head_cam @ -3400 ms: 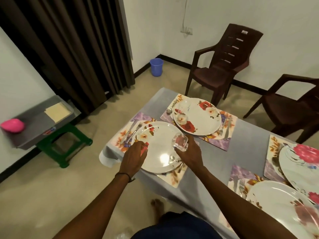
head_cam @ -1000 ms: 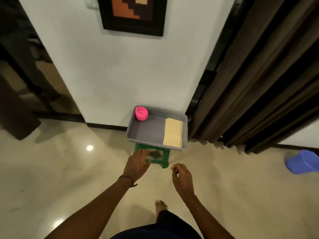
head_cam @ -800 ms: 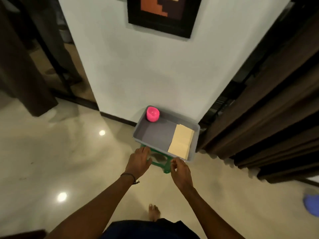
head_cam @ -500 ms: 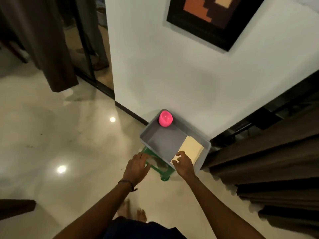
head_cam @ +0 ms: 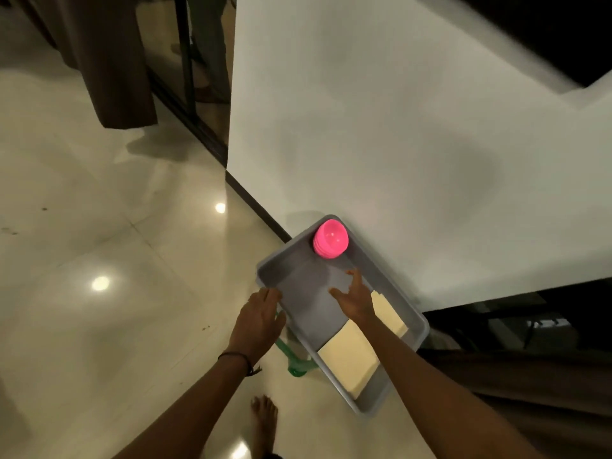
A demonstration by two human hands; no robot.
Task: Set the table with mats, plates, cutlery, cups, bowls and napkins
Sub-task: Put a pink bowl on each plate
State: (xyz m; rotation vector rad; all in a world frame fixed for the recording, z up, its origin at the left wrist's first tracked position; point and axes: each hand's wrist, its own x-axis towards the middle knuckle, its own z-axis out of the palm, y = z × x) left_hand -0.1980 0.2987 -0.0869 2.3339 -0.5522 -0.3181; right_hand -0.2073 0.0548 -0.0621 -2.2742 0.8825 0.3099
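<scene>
Grey tray (head_cam: 303,286) on green stool (head_cam: 292,363), against the wall.
Stacked pink bowls (head_cam: 330,239) in its far corner, cream napkins (head_cam: 347,359) at near end. Right hand (head_cam: 354,298) spread wide over the bare middle, holding nothing; left hand (head_cam: 260,318) flat-fingered at the left rim.

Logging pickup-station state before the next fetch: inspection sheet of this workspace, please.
surface: grey tray on green stool, against white wall.
job's things: pink bowls stacked in tray's far corner; cream napkins in its near end.
clutter: nothing seen.
grips: left hand, fingers straight, at tray's left rim; right hand, fingers spread, over tray between napkins and bowls, holding nothing.
cables: nothing seen.
surroundings: glossy tiled floor, brown curtain, person's bare foot.
</scene>
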